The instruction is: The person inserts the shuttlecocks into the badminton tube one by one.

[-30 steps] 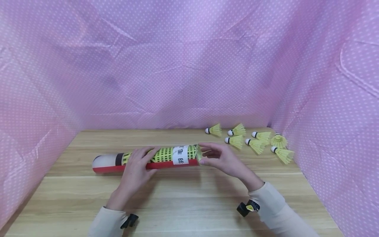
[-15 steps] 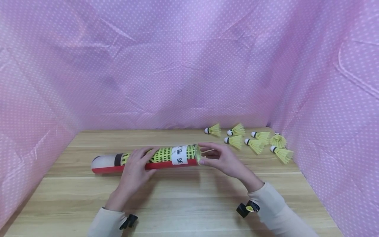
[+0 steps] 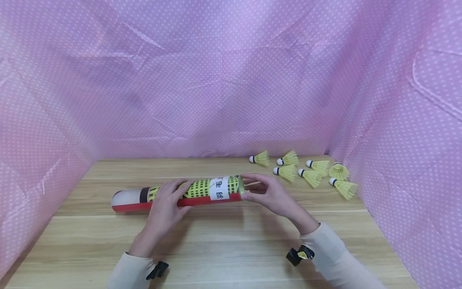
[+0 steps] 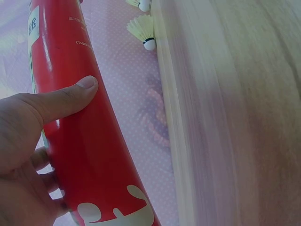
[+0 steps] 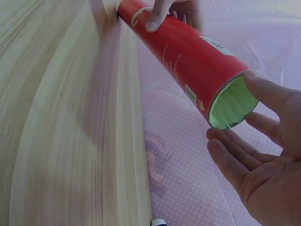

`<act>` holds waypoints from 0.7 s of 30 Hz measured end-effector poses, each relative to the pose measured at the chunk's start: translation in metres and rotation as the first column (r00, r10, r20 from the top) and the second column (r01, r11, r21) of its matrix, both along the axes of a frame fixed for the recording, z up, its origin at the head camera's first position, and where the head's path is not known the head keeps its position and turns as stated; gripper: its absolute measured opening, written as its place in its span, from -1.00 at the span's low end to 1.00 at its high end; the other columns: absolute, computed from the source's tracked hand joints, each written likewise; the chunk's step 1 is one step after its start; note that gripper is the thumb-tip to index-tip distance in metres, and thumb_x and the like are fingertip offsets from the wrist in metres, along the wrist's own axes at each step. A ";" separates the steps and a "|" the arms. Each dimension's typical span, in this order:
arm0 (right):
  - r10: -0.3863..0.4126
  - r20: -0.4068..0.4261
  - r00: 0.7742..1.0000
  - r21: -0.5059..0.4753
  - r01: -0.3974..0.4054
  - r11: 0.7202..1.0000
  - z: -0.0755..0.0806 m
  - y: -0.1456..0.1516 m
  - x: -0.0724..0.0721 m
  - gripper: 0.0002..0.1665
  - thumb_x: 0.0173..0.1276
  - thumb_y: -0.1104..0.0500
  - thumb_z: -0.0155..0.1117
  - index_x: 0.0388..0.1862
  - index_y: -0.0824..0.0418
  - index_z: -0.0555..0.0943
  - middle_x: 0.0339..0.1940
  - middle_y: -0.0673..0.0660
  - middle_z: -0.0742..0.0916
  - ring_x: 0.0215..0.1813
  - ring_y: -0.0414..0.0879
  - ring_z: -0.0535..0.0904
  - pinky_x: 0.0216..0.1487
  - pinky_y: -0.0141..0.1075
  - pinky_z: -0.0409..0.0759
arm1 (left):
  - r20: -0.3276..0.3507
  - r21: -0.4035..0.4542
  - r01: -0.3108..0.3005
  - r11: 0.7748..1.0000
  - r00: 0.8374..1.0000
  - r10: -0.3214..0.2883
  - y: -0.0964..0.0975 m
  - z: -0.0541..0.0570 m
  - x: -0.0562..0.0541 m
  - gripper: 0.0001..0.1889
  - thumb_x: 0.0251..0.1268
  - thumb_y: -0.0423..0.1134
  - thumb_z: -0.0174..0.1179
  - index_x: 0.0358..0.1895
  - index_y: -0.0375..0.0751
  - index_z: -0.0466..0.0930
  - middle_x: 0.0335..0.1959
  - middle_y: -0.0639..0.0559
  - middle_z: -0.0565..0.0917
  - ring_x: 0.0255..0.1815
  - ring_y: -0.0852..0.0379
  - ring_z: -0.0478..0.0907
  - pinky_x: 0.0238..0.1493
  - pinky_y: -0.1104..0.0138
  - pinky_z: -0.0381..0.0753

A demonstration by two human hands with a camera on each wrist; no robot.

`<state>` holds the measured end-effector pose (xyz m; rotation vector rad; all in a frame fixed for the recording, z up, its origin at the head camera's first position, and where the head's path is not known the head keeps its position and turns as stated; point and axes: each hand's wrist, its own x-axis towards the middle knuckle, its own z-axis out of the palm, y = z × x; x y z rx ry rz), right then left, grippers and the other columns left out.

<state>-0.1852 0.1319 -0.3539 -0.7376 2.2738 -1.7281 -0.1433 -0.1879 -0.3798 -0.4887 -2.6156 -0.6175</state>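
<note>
A long shuttlecock tube (image 3: pixel 201 188) in red, white and yellow-green lies almost level across the head view, its far left end low over the table. My left hand (image 3: pixel 164 204) holds it around the middle, thumb along the red side facing me in the left wrist view. At its uncovered right end, my right hand (image 3: pixel 272 194) spans the mouth, thumb on one side of the rim and fingertips at the other. Inside that mouth, the right wrist view shows a pale yellow-green ribbed skirt (image 5: pixel 231 104), like a shuttlecock's; its cork is hidden.
Several loose yellow shuttlecocks (image 3: pixel 311 176) with white corks lie at the table's back right. The wooden table (image 3: pixel 216 249) has pink dotted cloth (image 3: pixel 216 100) hanging behind and at both sides. A small black camera (image 3: pixel 300 255) sits at my right wrist.
The pale skirt at the tube's right end sits slightly deeper, and the rim shows more clearly. My right hand has shifted slightly left; my left hand keeps its hold.
</note>
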 end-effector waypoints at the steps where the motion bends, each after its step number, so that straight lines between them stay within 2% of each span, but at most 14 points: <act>1: -0.002 0.003 1.000 -0.001 0.002 1.000 0.000 0.000 0.000 -0.32 0.28 0.24 0.49 0.38 0.22 0.51 0.22 0.32 0.64 0.18 0.19 0.63 0.07 -0.23 0.67 | 0.000 -0.001 0.000 1.000 1.000 0.000 0.000 0.000 0.000 -0.04 -0.23 -0.34 0.68 0.41 0.03 0.47 0.27 -0.13 0.53 0.25 -0.13 0.41 0.39 -0.17 0.25; 12: 0.041 0.055 0.998 -0.066 -0.038 0.997 0.000 -0.001 0.000 -0.30 0.31 0.30 0.44 0.41 0.27 0.46 0.29 0.40 0.56 0.22 0.24 0.60 0.05 -0.21 0.67 | 0.026 -0.005 -0.003 1.000 1.000 0.004 0.000 0.002 -0.001 -0.03 -0.23 -0.36 0.68 0.42 0.04 0.46 0.30 -0.09 0.50 0.29 -0.13 0.39 0.46 -0.16 0.14; 21: 0.056 0.056 0.997 -0.043 -0.054 0.998 -0.007 0.003 -0.001 -0.31 0.32 0.24 0.45 0.41 0.24 0.47 0.25 0.35 0.61 0.21 0.25 0.60 0.06 -0.20 0.67 | 0.042 -0.016 0.008 1.000 0.999 -0.007 -0.002 0.000 -0.001 -0.05 -0.20 -0.35 0.67 0.42 0.04 0.47 0.30 -0.11 0.51 0.30 -0.11 0.39 0.43 -0.17 0.19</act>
